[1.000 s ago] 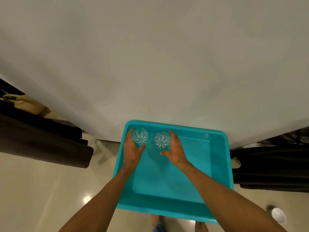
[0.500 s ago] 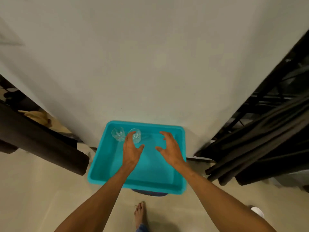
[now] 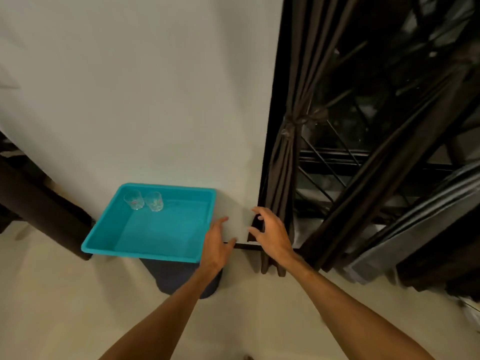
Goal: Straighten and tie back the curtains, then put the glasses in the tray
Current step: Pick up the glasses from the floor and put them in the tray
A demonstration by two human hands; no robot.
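Glasses (image 3: 133, 200) in the tray (image 3: 140, 253), curtain (image 3: 281, 172) tied.
The two glasses stand side by side in the tray's far corner, left of and beyond the left grip (image 3: 217, 245), which hovers empty at the tray's near right corner. The right grip (image 3: 271, 235), fingers spread, holds nothing just beside the curtain. The glass step looks done; next, perhaps checking the knot (image 3: 288, 128).

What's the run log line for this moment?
glasses: two, upright, far-left corner of tray | left hand: open, empty, by tray's right edge | right hand: open, empty, near curtain | curtain: tied back
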